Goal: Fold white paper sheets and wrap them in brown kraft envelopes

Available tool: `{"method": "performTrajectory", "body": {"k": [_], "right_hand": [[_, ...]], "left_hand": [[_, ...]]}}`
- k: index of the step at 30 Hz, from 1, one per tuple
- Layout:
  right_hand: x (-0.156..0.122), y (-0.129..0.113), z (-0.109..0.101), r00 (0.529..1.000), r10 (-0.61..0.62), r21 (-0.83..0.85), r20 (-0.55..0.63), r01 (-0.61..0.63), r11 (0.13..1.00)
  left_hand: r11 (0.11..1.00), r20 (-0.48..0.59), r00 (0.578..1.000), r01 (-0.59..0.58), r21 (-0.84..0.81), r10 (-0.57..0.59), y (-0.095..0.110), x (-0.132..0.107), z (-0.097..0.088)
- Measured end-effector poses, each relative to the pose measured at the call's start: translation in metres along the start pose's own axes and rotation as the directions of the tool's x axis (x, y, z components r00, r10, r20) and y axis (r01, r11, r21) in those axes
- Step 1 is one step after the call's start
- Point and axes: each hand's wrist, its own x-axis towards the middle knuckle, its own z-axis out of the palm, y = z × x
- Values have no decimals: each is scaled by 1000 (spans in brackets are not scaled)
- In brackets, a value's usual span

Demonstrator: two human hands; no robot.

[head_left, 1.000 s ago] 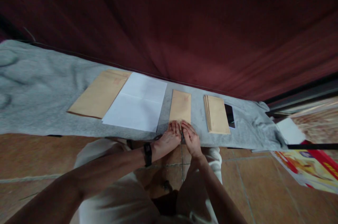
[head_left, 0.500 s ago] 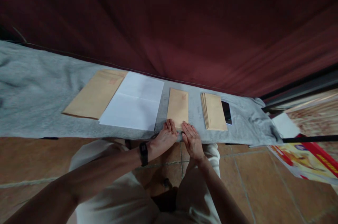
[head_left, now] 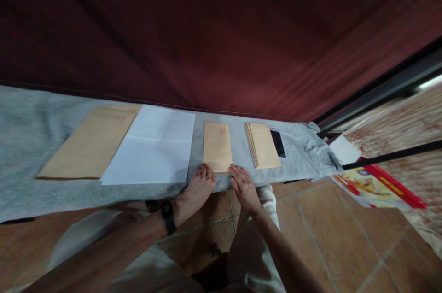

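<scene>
A small brown envelope (head_left: 217, 146) lies flat on a grey cloth (head_left: 41, 131). My left hand (head_left: 197, 186), with a black band on its wrist, lies flat at the envelope's near left corner, fingers stretched out. My right hand (head_left: 243, 185) lies flat just right of the near edge, fingers out, touching the cloth. Neither hand holds anything. Left of the envelope lie a white sheet of paper (head_left: 152, 145) and a large brown envelope (head_left: 90, 143). To its right sits a stack of small brown envelopes (head_left: 263, 144).
A dark phone (head_left: 278, 143) lies beside the stack. Behind the cloth hangs a dark red curtain (head_left: 207, 35). The floor is brown tile (head_left: 328, 237). A colourful printed sheet (head_left: 373, 186) and a white paper (head_left: 343, 149) lie on the right.
My two hands have slid apart along the small envelope's near edge, the left one to the left. The view has swung, so everything sits lower and further left.
</scene>
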Motion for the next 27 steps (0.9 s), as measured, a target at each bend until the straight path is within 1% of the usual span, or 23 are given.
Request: {"method": "performTrajectory", "body": {"k": [3, 6, 9, 14, 17, 27], "right_hand": [[5, -3, 6, 999, 1, 30, -45, 1, 1000], [9, -4, 12, 995, 19, 75, -94, -12, 997], [13, -3, 14, 989, 61, 111, -135, -46, 993], [20, -1, 15, 975, 142, 174, -173, -111, 978], [23, -3, 16, 962, 192, 208, -196, -151, 967], [31, -8, 18, 942, 264, 203, -209, -222, 954]], "left_hand": [[983, 37, 998, 34, 181, -41, -2, 3, -15], [979, 74, 997, -3, 203, -13, -4, 5, -28], [981, 73, 997, -16, 193, 2, -6, 5, -34], [980, 88, 996, -15, 200, -3, -8, 6, -36], [981, 77, 997, -15, 193, 0, -8, 8, -36], [977, 61, 998, 13, 212, -26, -9, 11, -30]]}}
